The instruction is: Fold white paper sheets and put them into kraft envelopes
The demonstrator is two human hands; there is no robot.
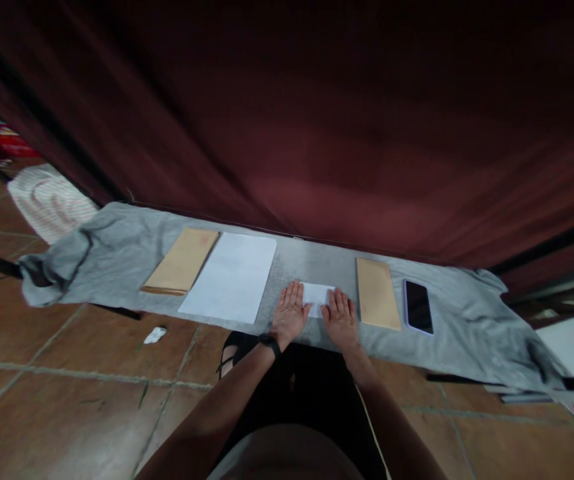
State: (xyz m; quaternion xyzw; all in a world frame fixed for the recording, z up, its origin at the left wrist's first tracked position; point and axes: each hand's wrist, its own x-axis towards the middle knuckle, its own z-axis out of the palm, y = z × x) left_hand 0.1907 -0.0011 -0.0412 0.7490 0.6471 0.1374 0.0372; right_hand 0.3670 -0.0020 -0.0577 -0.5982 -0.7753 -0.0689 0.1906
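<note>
A small white folded paper (318,299) lies on the grey cloth in front of me. My left hand (291,312) rests flat on its left end, fingers stretched out. On its right end my right hand (341,319) lies flat too, fingers stretched and thumb pointing inward. Both hands cover the paper's ends. Left of my hands are a stack of large white paper sheets (234,277) and a pile of brown envelopes (183,260). Just right of my right hand lies a single brown envelope (378,293).
A phone (419,307) with a light purple edge lies right of the single envelope. The grey cloth (311,257) covers a narrow bench or table. A dark red curtain (317,133) hangs behind it. On the tiled floor (101,340) lies a crumpled white scrap (155,335).
</note>
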